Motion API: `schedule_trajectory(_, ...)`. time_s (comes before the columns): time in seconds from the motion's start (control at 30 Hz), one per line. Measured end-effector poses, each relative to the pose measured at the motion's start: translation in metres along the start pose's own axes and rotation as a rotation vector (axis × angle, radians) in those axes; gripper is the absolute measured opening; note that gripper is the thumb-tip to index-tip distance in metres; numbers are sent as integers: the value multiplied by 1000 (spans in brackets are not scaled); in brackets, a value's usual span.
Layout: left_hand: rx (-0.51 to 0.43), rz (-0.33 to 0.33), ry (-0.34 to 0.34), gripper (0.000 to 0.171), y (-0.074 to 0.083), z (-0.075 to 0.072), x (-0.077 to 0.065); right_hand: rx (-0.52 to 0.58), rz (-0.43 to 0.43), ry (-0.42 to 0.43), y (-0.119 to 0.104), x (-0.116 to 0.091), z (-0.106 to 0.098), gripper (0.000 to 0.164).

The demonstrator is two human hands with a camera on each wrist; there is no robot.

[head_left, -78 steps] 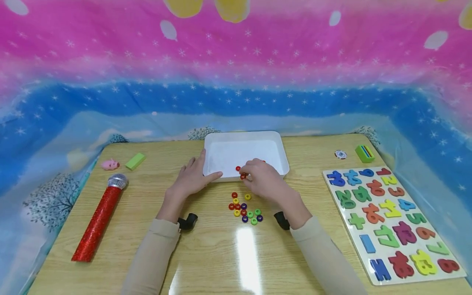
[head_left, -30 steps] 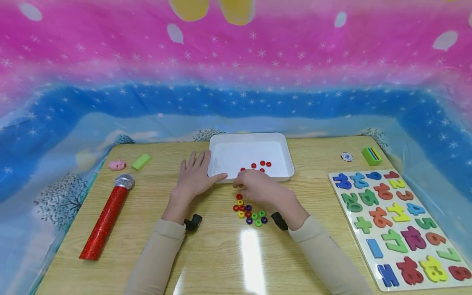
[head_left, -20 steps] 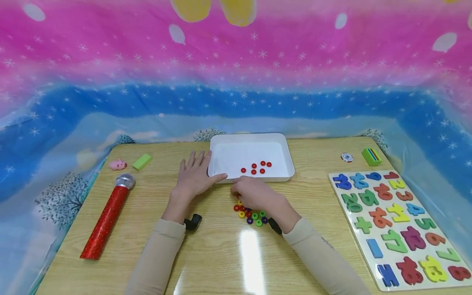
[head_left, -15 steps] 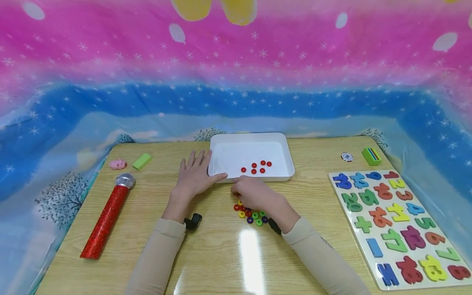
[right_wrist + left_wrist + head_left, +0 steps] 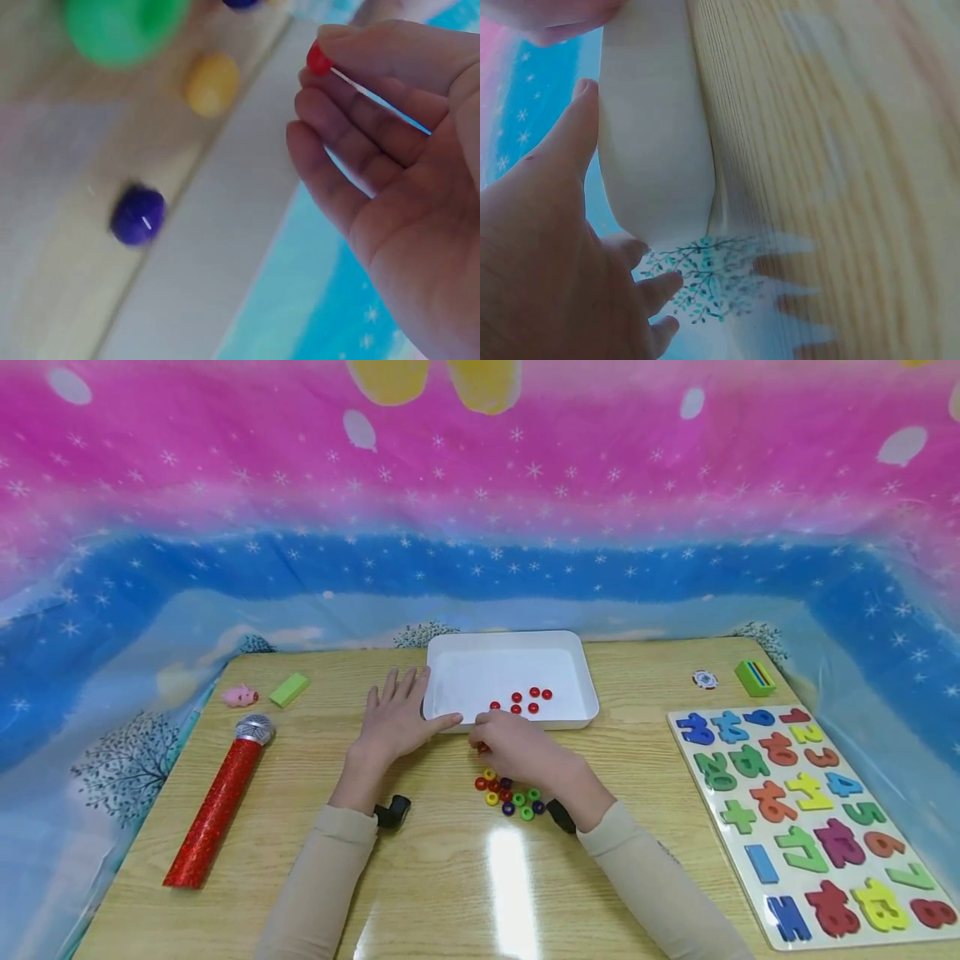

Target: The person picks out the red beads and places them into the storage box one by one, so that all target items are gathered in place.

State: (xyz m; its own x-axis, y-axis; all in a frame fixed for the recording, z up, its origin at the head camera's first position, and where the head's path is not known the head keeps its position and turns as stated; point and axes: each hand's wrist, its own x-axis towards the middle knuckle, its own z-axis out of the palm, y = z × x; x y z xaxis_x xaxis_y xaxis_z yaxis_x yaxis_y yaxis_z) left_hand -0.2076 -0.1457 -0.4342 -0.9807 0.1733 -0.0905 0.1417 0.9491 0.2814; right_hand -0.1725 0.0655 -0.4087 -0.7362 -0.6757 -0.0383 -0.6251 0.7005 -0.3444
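My right hand [image 5: 517,747] pinches a red bead [image 5: 319,58] between thumb and forefinger, just in front of the white tray [image 5: 510,653]. The other fingers are loosely bent. Several red beads [image 5: 517,697] lie in the tray's front half. Fingers spread, my left hand [image 5: 393,718] rests against the tray's left side, its thumb along the front rim. In the left wrist view, its fingertips touch the tray wall [image 5: 656,135]. On the table below my right hand lies a loose group of red, yellow, green and purple beads, among them a green bead [image 5: 527,813].
To the left lie a red glitter microphone [image 5: 213,814], a pink pig toy [image 5: 240,695] and a green block [image 5: 288,690]. On the right are a number puzzle board [image 5: 750,818], a poker chip [image 5: 705,679] and a green striped block [image 5: 755,678].
Half a second ago my right hand was lower, over the bead group; it has risen slightly toward the tray with a red bead. More red beads show in the tray than earlier. Left hand stays.
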Motion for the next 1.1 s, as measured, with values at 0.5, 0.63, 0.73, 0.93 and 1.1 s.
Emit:
schedule_trajectory(0.5,-24,-8,-15,106,0,2,2,76,273,165,69,-18,-35,20)
schedule_trajectory(0.63,-41,-11,-25,106,0,0,1,89,338,165,85,-20,-32,22)
schedule_trajectory(0.73,-46,-13,-29,106,1,0,0,109,364,148,94,-19,-27,22)
schedule_trajectory(0.93,-46,-14,-43,106,2,-1,1,140,400,118,102,-14,-21,19)
schedule_trajectory(1.1,-67,-20,-49,105,1,0,1,119,414,94,102,-11,-21,19)
